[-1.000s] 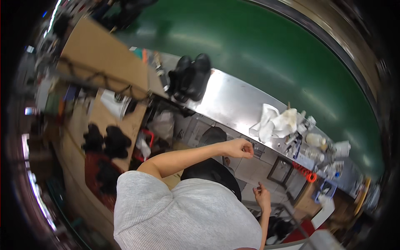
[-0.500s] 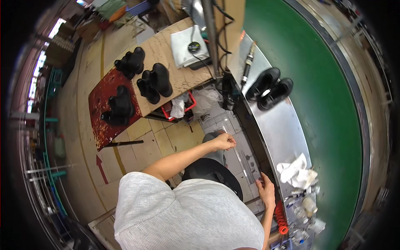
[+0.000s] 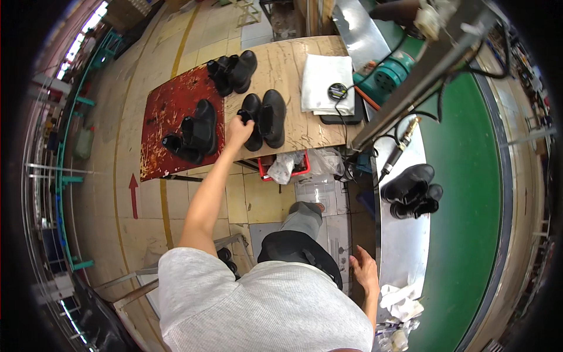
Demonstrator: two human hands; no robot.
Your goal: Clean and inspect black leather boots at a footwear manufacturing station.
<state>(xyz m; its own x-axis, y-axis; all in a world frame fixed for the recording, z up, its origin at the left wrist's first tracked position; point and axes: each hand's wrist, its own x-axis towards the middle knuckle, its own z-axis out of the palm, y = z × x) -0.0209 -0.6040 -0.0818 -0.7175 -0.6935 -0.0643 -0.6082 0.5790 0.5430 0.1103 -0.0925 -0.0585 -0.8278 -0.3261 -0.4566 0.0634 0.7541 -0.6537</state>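
My left hand (image 3: pixel 239 131) reaches to the wooden tabletop, its fingers closed on the near end of a black shoe (image 3: pixel 253 107). Its matching black shoe (image 3: pixel 273 120) stands close by on the right. Beyond them is another pair of black shoes (image 3: pixel 241 71), at the border of the wood and a red worn board (image 3: pixel 170 105). One more black pair (image 3: pixel 202 132) rests on that board. My right hand (image 3: pixel 365 270) hangs beside the metal bench (image 3: pixel 404 246), fingers apart and holding nothing. Farther up that bench sits a black pair (image 3: pixel 413 190).
A white cloth (image 3: pixel 325 76) with a small round black device (image 3: pixel 337 91) lies on the wooden table. A metal post (image 3: pixel 422 70) with cables rises at its right. A black pen-like tool (image 3: pixel 399 149) and crumpled white cloth (image 3: pixel 402 302) lie on the bench, beside a green belt (image 3: pixel 463 234).
My left hand has gone from in front of my body, forward and left, onto a shoe on the wooden table. The view has turned leftward. My right hand stays near the bench.
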